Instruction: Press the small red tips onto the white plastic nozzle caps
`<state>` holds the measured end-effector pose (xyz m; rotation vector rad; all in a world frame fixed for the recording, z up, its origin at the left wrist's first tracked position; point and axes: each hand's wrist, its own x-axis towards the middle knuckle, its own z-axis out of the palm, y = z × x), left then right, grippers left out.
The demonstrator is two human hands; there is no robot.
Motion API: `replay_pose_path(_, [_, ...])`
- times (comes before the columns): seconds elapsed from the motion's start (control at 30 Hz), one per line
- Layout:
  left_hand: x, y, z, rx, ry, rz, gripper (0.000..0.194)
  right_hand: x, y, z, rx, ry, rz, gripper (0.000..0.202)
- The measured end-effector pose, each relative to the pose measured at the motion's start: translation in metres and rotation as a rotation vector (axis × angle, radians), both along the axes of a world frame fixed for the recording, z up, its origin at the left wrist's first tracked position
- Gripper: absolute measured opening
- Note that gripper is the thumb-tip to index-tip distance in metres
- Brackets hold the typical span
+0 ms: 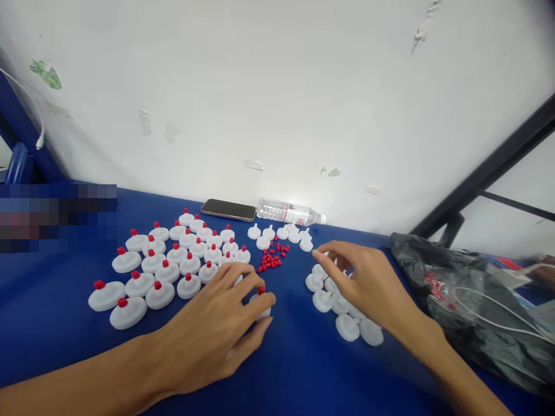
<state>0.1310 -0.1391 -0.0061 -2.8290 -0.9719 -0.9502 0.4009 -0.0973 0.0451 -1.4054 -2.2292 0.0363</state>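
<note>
My left hand [221,326] is closed around a white round disc with a red cap [261,312], low over the blue table. Its fingers hide part of the disc. To its left stand several similar white discs with red caps [154,262], stems upward. My right hand [364,280] is above a group of white discs without caps [322,300], its thumb and index tips close together in a pinch. Whether something tiny sits between those tips I cannot make out. Between the hands, farther back, lies a small heap of loose red caps [272,261].
More uncapped discs [284,233] lie at the back, near a clear plastic bottle [288,212] and a phone [229,210] by the wall. A dark plastic bag [472,323] with red pieces and a white cable lies on the right. Metal frame bars stand at both sides.
</note>
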Motion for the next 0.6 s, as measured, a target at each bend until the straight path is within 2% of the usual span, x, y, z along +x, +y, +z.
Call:
replay_pose_path(0.07, [0.000, 0.002, -0.002, -0.024, 0.042, 0.016, 0.019, 0.011, 0.011, -0.005, -0.026, -0.150, -0.098, 0.024])
replay_pose_path(0.13, [0.000, 0.004, -0.003, -0.015, 0.093, 0.036, 0.021, 0.017, 0.018, -0.009, -0.087, -0.218, -0.115, 0.015])
replay_pose_path(0.2, [-0.001, 0.007, -0.006, 0.016, 0.151, 0.065, 0.023, 0.018, 0.021, -0.012, -0.117, -0.233, -0.103, 0.009])
replay_pose_path(0.33, [-0.005, 0.012, -0.012, 0.100, 0.196, 0.126, 0.027, 0.011, 0.016, -0.009, -0.068, -0.174, -0.088, 0.012])
replay_pose_path(0.47, [-0.008, 0.018, -0.015, 0.154, 0.233, 0.178, 0.048, -0.004, -0.001, -0.005, -0.027, -0.006, 0.098, 0.007])
replay_pose_path(0.6, [-0.004, 0.024, -0.013, 0.255, 0.232, 0.238, 0.028, -0.020, -0.018, -0.015, -0.110, -0.020, 0.332, 0.009])
